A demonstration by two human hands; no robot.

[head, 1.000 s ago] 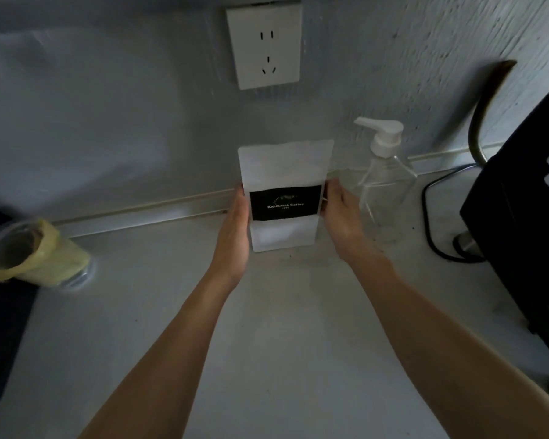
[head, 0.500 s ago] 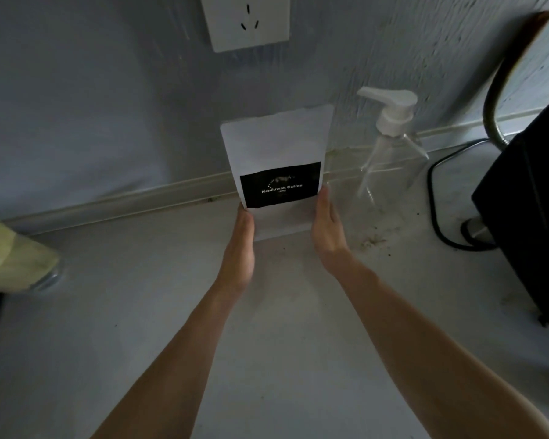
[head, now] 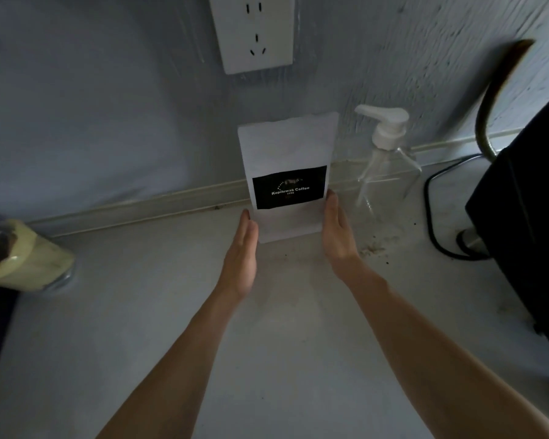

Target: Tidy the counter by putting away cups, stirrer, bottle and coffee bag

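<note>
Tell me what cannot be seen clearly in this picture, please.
Head view only:
- Lined container: cut off by the left edge and blurred; contents unclear.
- Black appliance: cut off by the right edge; its type is unclear.
- Coffee bag: the small print under the name on the label is unreadable; its back is hidden.
- Left hand and right hand: flat beside the bag; contact with it is uncertain.
- Pump bottle: transparent, so its fill level is unclear.
</note>
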